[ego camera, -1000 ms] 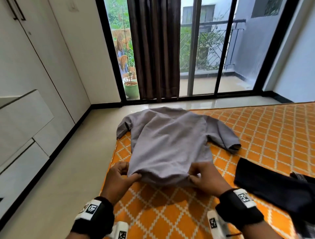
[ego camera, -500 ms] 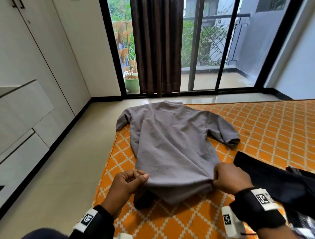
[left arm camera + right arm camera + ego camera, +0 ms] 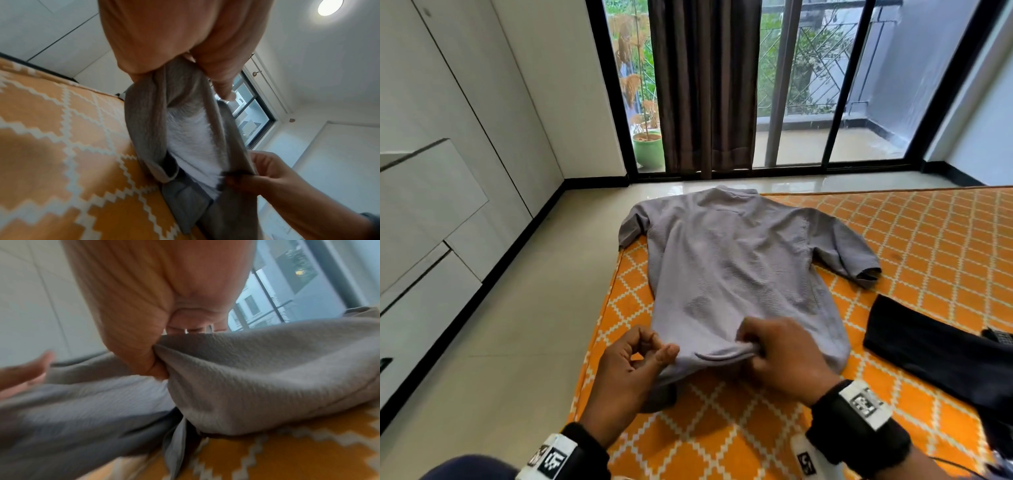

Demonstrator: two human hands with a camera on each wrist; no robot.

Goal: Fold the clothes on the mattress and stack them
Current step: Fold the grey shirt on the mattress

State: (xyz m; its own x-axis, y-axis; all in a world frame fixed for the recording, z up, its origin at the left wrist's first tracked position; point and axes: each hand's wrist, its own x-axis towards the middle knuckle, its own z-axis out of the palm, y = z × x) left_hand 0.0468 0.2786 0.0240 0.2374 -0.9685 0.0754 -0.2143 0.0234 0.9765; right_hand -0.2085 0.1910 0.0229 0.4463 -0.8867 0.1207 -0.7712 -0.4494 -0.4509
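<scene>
Grey shirt (image 3: 736,274) hem in both hands' pinch; orange mattress (image 3: 928,240) beneath

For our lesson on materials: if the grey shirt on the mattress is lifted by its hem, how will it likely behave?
Probably floppy: the grey shirt sags and bunches where both hands pinch its hem. Likely light, since fingertip pinches raise the edge. It should drag rather than slide freely; its crinkled weave looks grippy on the mattress.
</scene>
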